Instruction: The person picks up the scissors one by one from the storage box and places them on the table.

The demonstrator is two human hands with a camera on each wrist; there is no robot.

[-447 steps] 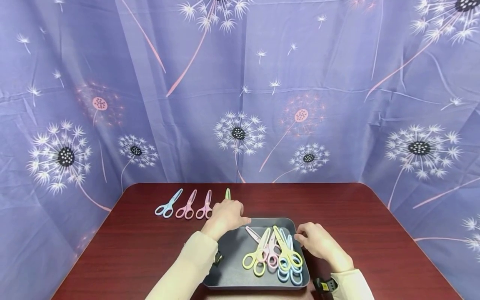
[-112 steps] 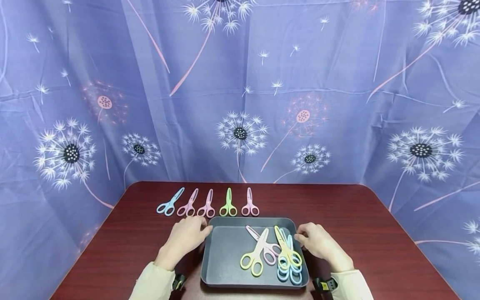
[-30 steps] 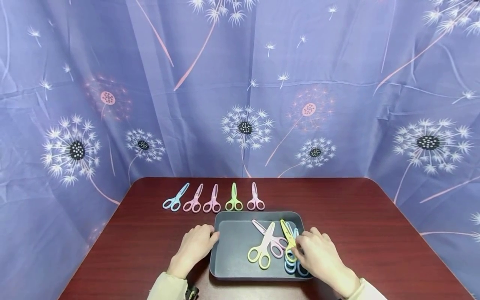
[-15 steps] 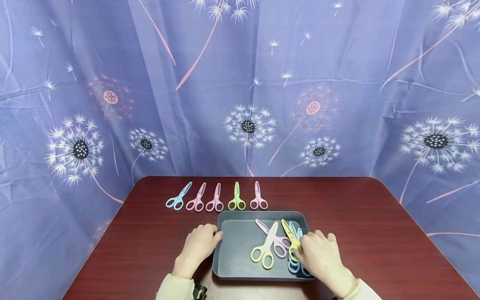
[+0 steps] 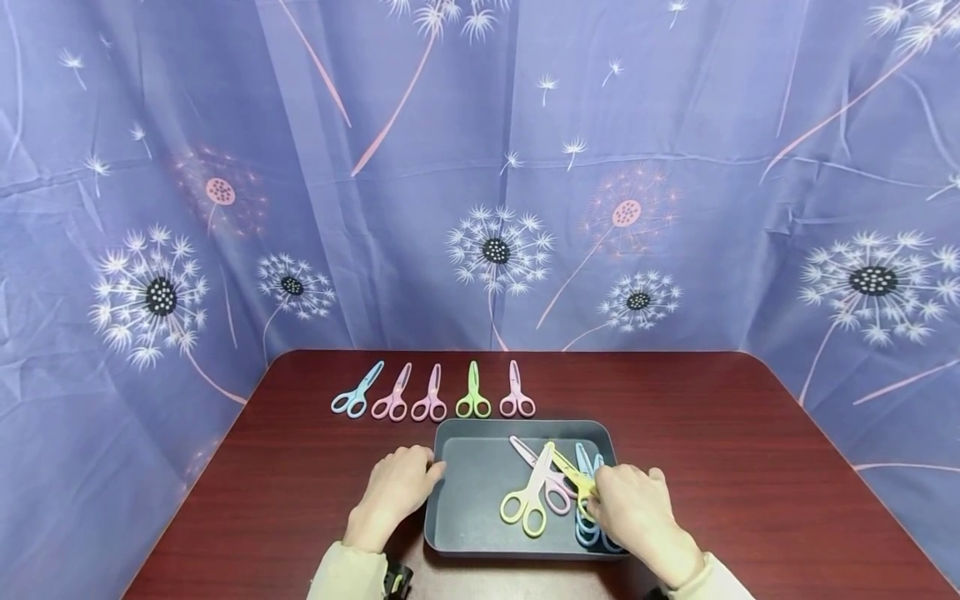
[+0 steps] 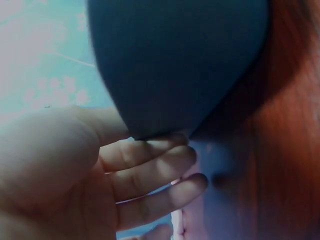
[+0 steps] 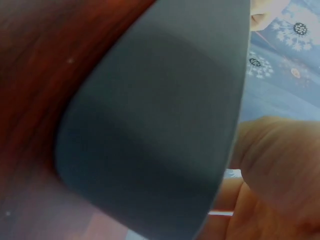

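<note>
My right hand [image 5: 633,507] reaches over the right wall of a dark grey tray [image 5: 465,508] and grips yellow scissors [image 5: 576,477] by the handles, their blades slanting up to the left. Under that hand lie blue scissors [image 5: 582,457], partly covered. Pale yellow scissors [image 5: 538,479] rest across pink scissors [image 5: 522,450] in the tray's middle. At the tray's left wall, my left hand [image 5: 396,493] pinches the rim, thumb over it. The left wrist view shows its fingers [image 6: 150,175] against the outside wall; in the right wrist view the tray's wall hides my right fingertips.
Behind the tray a row of scissors lies on the dark red table [image 5: 675,400]: blue scissors [image 5: 363,386], two pink ones, green scissors [image 5: 473,386] and pink scissors [image 5: 514,385] at the right end. A blue dandelion-print curtain [image 5: 375,250] hangs behind the table.
My right hand has gone from outside the tray to the yellow scissors, whose blades now swing leftward. Earlier, my left hand added scissors to the row, then returned to the tray's left wall.
</note>
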